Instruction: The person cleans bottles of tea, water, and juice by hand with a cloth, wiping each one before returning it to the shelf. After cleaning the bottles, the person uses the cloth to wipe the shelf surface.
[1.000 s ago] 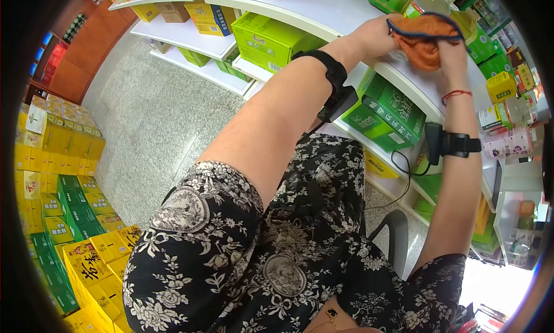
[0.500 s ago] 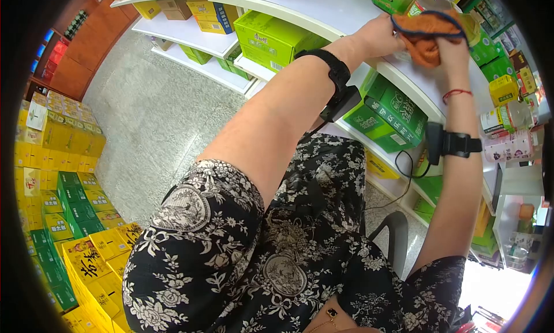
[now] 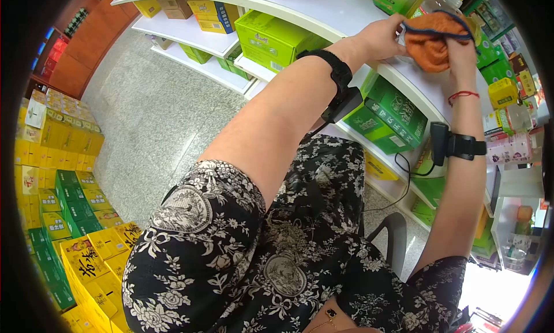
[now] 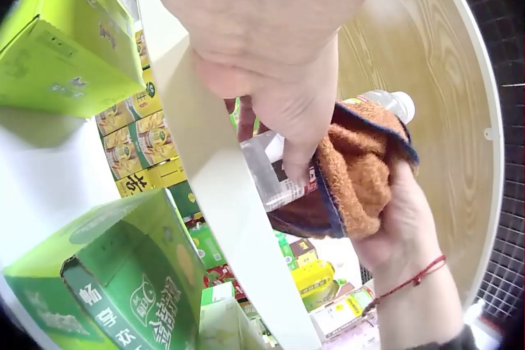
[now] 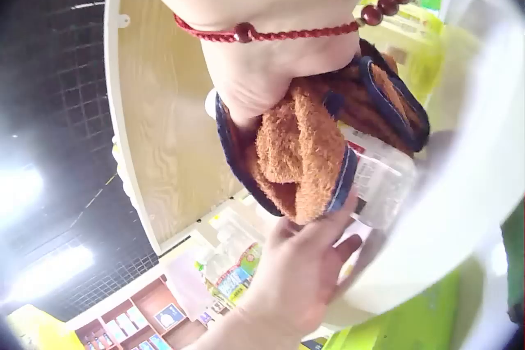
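Note:
My left hand (image 3: 381, 40) grips the lower end of a clear plastic bottle (image 4: 267, 171) with a printed label, the thumb lying along its side. Around the bottle's middle is an orange terry cloth (image 3: 430, 43) with a dark blue edge. My right hand (image 3: 461, 59), a red string bracelet at its wrist, holds this cloth against the bottle, its fingers partly hidden in the folds. A white cap (image 4: 403, 107) shows past the cloth in the left wrist view. In the right wrist view the bottle's clear base (image 5: 390, 190) sticks out beside my left fingers.
Both hands are over a curved white shelf (image 3: 288, 5). Green drink cartons (image 3: 389, 111) stand on the level below. Bottles and packs, among them a yellow container (image 3: 503, 92), line the right side. Stacked yellow boxes (image 3: 86, 258) stand on the floor at the left.
Both hands have shifted slightly to the right with the cloth and bottle. The cloth's folds have turned, and more of its orange face shows. Both hands keep their hold.

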### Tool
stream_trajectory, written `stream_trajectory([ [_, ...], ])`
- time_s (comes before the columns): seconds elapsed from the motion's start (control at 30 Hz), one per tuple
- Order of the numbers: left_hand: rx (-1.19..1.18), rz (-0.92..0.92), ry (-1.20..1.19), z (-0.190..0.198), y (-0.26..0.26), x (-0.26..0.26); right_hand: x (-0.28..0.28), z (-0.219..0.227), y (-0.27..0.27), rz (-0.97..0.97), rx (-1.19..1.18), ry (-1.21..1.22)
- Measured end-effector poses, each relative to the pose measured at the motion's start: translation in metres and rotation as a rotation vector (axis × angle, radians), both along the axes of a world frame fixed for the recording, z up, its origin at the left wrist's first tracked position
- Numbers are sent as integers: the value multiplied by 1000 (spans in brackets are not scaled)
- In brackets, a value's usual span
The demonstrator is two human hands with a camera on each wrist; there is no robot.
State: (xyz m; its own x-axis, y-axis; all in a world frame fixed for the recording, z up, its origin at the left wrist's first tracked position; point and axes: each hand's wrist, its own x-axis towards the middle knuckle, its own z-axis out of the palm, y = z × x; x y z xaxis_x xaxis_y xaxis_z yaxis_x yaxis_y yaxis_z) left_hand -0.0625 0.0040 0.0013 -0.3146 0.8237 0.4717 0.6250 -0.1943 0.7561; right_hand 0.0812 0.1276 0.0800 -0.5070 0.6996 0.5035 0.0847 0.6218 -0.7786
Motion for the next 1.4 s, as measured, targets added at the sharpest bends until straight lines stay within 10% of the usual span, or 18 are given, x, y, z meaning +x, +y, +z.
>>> stream_trajectory([
  [0.23,-30,48,30,1,-1,4,-9,57,2,71,11,184],
  [0.3,-30,61,44,4,-4,5,-9,54,-5,-89,202,-91],
  [0.63,93,41,-8,-5,8,-1,21,-66,-3,128,80,-133],
  [1.17,-42,30,-13,4,-2,3,-7,50,17,56,38,95],
  [1.4,-14,36,37,-7,9,0,12,-30,12,1,71,-77],
])
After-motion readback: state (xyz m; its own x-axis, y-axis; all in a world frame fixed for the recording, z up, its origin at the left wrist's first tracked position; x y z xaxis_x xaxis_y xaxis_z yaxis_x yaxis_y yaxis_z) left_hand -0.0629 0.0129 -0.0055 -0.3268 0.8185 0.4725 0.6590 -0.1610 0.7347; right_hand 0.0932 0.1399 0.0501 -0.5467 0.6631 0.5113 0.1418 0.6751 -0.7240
